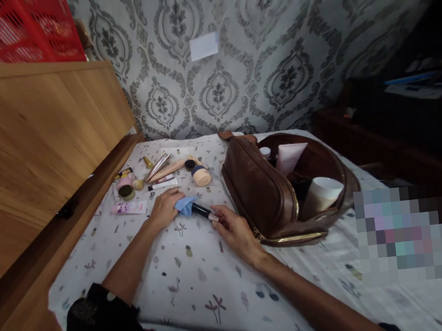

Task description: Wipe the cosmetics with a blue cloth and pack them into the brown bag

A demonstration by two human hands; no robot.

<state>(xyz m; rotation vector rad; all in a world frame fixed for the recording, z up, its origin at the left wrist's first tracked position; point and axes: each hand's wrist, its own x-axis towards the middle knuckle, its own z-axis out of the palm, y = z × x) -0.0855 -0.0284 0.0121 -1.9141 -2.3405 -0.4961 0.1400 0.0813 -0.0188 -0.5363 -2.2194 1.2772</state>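
My left hand (167, 209) is closed on a light blue cloth (185, 206), which wraps one end of a black cosmetic tube (201, 211). The fingertips of my right hand (234, 232) pinch the tube's silver end. The tube lies slanted between both hands, just over the patterned sheet; its exact kind I cannot make out. Left of my left hand lies a purple-and-white squeeze tube (130, 209). Beyond it are a dark-lidded jar (126, 192), a white tube with a black cap (163, 184) and a cream jar with a dark lid (201, 176).
To the right of my right hand, an unzipped brown bag (260, 182) holds a white cup-like container (324, 192) and a pink tube (290, 157). A wooden cabinet (42, 121) borders the left, with a red basket (21, 28) on top. A patterned wall (217, 92) stands behind.
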